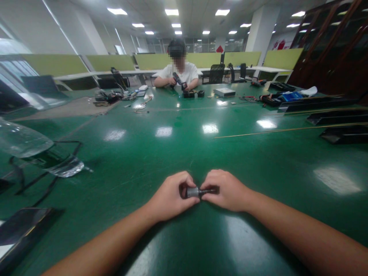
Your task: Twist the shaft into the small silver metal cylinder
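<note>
two bare, smooth forearms narrow toward bare hands.

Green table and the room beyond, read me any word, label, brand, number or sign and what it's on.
No text can be read.
Bottle label: pale marks, too blurred.
Back wall graphics: pink and red, too small.
Metal part held by the left hand and right hand: any marking too small to tell.

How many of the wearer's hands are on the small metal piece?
2. The left hand holds the grey cylinder; the right hand pinches the thin dark shaft beside it. Both hands show plainly, though some fingers are hidden.
</note>
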`<state>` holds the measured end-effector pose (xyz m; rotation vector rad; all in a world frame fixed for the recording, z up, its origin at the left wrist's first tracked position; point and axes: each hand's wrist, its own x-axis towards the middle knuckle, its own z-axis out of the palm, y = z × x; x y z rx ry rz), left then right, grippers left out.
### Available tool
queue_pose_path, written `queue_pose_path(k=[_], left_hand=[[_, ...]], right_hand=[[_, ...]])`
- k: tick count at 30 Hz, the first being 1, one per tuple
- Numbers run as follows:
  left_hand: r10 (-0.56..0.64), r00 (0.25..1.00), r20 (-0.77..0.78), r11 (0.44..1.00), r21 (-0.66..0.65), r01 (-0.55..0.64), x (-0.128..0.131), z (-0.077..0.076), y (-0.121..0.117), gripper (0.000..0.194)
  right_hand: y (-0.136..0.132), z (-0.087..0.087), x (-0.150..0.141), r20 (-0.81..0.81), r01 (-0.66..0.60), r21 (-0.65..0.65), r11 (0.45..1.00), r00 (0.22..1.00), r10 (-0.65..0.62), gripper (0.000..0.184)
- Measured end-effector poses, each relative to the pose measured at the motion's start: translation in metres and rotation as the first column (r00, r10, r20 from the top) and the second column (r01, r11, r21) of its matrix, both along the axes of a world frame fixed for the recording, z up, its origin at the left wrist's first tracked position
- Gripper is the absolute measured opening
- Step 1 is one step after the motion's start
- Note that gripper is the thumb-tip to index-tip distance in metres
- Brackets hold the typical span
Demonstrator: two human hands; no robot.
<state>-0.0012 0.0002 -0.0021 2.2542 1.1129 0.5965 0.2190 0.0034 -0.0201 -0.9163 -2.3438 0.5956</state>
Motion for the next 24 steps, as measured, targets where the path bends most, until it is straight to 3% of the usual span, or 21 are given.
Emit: queue_pose_path(k=[24], left_hand=[[0.000,1.000,-0.008,1.000,-0.014,-0.001,0.0010,0.0031,0.0009,0.019]], right_hand=[[0.0005,-0.0025,-0.0031,-0.014,0.017,-0.008,1.000,1.000,-0.017,0.011]])
